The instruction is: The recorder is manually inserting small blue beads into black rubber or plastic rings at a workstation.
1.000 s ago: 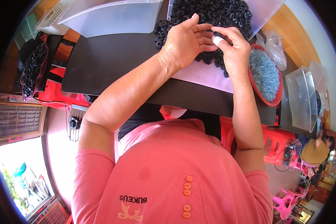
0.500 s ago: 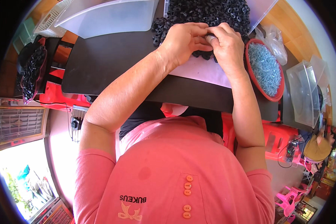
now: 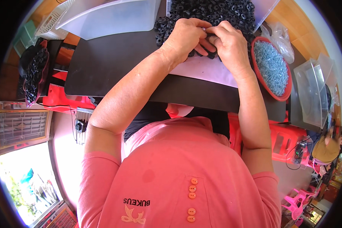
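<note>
Tabletop first: we see a dark, matte table (image 3: 114, 64) filling the upper middle of the view, its near edge bending with the lens. At twelve o'clock lies a heap of black ring-shaped parts (image 3: 216, 11), spilling from a clear plastic sheet onto the dark surface. Our left hand (image 3: 184, 38) and right hand (image 3: 230, 43) meet at the near edge of that heap, fingers curled narrow and pinched together around something small; we cannot tell exactly what is held between them, since the fingers cover it. Beneath the hands lies a pale sheet (image 3: 205, 70).

At two o'clock, just beside the right wrist, stands a red bowl (image 3: 288, 85) full of small bluish-grey metal pieces. Beyond it, at three o'clock, sit clear plastic tubs (image 3: 311, 91). At eleven o'clock a large translucent bin (image 3: 114, 17) lies tilted on the table, with a white lattice basket (image 3: 55, 19) behind it. At nine o'clock a dark bag (image 3: 34, 76) holds more black parts, resting above red plastic stools (image 3: 60, 100). Another red stool (image 3: 288, 138) stands at four o'clock. Daylight washes the pale floor (image 3: 64, 152) at eight o'clock.
</note>
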`<state>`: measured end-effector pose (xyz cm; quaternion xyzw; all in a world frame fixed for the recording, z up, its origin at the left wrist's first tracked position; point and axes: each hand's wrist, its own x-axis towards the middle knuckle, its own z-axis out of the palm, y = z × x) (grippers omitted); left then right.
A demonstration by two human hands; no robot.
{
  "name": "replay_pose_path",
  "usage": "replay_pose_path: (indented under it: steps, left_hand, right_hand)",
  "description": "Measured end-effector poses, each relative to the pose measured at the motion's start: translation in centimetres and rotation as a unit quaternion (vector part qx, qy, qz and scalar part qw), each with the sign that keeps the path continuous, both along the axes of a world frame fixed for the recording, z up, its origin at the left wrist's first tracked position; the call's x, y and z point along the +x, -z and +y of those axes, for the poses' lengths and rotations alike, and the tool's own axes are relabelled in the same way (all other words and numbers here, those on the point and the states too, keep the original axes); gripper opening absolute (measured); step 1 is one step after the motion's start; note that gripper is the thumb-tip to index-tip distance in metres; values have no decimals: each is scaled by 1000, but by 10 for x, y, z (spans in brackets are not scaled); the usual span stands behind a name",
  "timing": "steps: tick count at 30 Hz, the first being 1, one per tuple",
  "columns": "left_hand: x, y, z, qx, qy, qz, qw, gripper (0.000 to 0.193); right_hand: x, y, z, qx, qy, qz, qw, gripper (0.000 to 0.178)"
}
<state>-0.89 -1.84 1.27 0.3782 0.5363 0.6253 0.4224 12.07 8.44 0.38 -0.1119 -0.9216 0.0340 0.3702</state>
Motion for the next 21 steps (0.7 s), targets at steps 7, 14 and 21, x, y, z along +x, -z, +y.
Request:
replay_pose_path:
  steps: [7, 14, 21]
  left_hand:
    - [2, 1, 0, 6, -3, 12, 1000, 35]
    - [1, 4, 2, 28, -35, 41, 998, 31]
    - [2, 0, -1, 46, -105, 44, 992, 25]
  right_hand:
    - [-2, 2, -1, -228, -47, 71, 970, 16]
    - [-3, 3, -3, -392, -55, 104, 912, 16]
    - [-3, -1, -5, -492, -65, 131, 858, 17]
